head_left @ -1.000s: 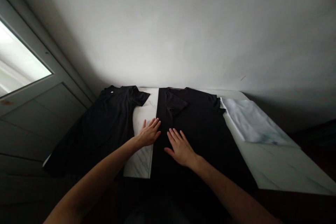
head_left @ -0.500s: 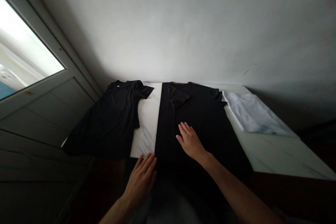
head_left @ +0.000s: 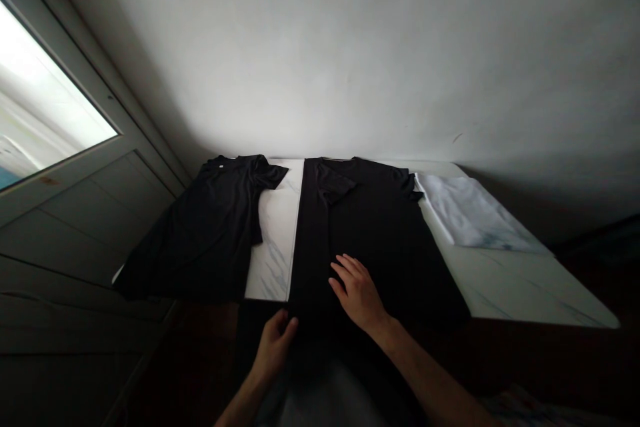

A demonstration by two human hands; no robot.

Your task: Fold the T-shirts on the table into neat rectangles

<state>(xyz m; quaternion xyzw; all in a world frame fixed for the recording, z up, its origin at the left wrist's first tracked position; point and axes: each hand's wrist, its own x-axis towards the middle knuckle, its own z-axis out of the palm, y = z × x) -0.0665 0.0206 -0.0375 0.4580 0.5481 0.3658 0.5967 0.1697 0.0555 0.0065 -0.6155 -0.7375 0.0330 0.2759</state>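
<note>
Grey, blurred cloth (head_left: 327,393) fills the bottom of the view, cut off by the frame; a patterned patch at lower right is too dark to name. The left hand (head_left: 276,341) is half curled at the table's near edge, thumb beside the bent fingers; whether it grips the hem of the middle black shirt (head_left: 380,233) cannot be told. The right hand (head_left: 356,290), palm down, fingers loosely spread, lies over that shirt, grasping nothing visible. Its hem melts into shadow; one sleeve is laid inward across the front. Another black shirt (head_left: 200,233) lies to the left, a white cloth (head_left: 473,210) to the right, all on a white, grey-veined marble-patterned table (head_left: 274,253). Beyond stand a bare pale wall (head_left: 320,60) and, at left, a panelled door (head_left: 90,193) with a bright pane, partly out of frame.
</note>
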